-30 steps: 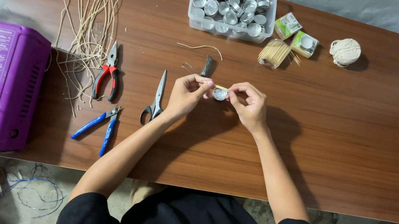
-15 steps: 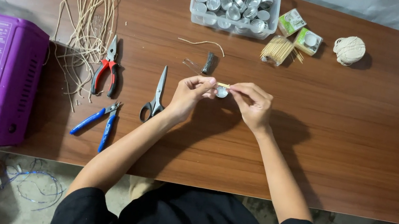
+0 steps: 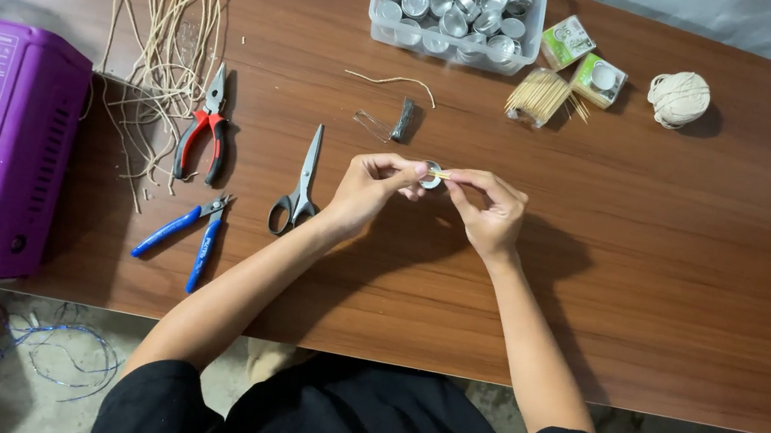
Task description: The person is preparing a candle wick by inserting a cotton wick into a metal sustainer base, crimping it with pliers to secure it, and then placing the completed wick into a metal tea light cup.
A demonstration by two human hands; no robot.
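**pliers_guy:** Both hands slid a touch toward the far edge of the desk since a second ago, and the little stick got shorter on show: it poked out long to the left of the cup before, now only a stub peeks out. The left hand [image 3: 371, 187] and right hand [image 3: 490, 209] meet near the middle of the desk, fingertips nearly touching.

**wickfan:** So where's the cup sitting relative to each grip?

**pliers_guy:** The small metal cup [image 3: 431, 175] is right between them, just off the left fingertips, which are pressed together on its near-left rim. The right grip pinches the thin wooden stick [image 3: 439, 173], whose long axis runs left-right, parallel to the near edge, tip lying across the cup. So the stick comes at the cup from the right side. I can't tell if the cup rests on the desk or is lifted.

**wickfan:** And behind?

**pliers_guy:** Scissors [image 3: 299, 186] sit left of the hands, a loose bit of string [image 3: 392, 81] beyond, then the clear tub of cups [image 3: 455, 5] at the far edge.
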